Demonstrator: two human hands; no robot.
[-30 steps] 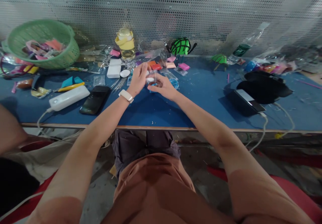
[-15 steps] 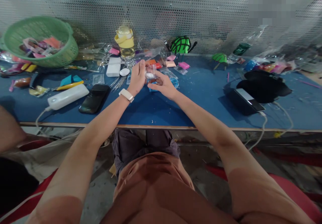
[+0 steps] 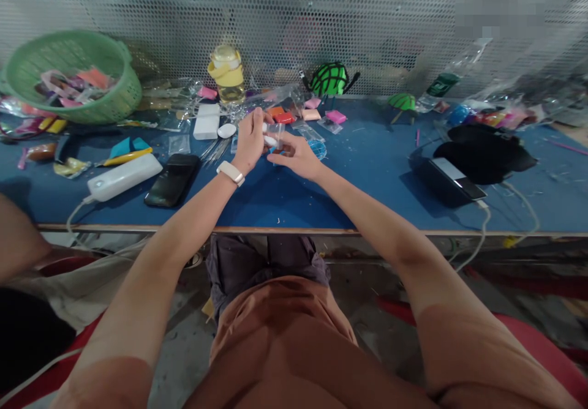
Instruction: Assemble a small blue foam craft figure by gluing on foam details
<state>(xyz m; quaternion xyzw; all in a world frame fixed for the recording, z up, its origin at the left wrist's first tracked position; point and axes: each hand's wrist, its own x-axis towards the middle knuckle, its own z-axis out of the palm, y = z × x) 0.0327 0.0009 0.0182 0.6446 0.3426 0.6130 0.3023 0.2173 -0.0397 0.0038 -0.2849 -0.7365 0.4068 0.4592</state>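
Left hand (image 3: 250,142) clamped on the clear packet (image 3: 277,131), right hand (image 3: 299,155) tucked in close opposite!
Reading across: the left hand is the nearer, its fingers at the packet's left side, and the packet sits right between the two hands; the white filling (image 3: 271,141) inside seems to slant, long way on, down towards the right hand, where thumb and fingers curl apart; whether they pinch anything, I cannot tell; and just beside that hand, on its outer side, lies a blue round piece (image 3: 318,148).
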